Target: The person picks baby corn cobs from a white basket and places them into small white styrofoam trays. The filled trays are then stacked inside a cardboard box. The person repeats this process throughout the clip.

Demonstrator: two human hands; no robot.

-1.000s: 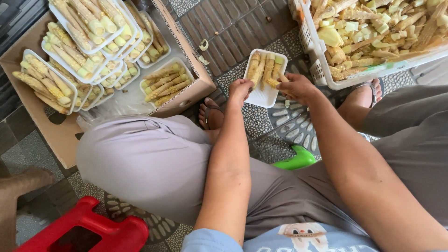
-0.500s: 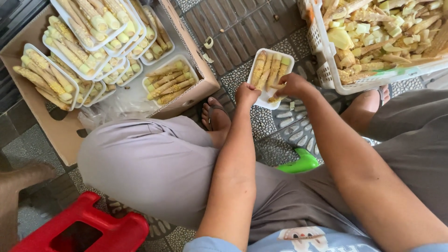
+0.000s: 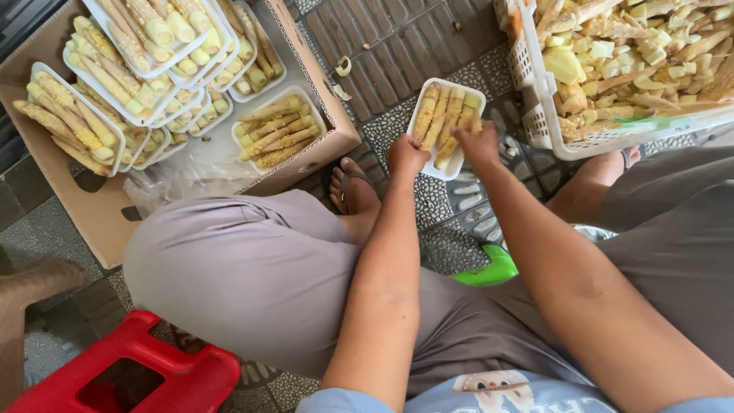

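Stacked filled trays point(image 3: 145, 76) are seen at ten o'clock. The white tray point(image 3: 447, 126), at twelve o'clock, is clamped by the left hand point(image 3: 405, 157); baby corn point(image 3: 447, 115) is pressed by the right hand point(image 3: 480, 141), grip unclear. A tilt could spill it.

Tiled floor point(image 3: 428, 46) carries cardboard box point(image 3: 336, 130); white basket point(image 3: 535, 84); red stool point(image 3: 153, 367).

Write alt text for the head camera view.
A seated person's left hand and right hand hold a white tray of baby corn above the paved floor, between a cardboard box of filled trays and a white basket.
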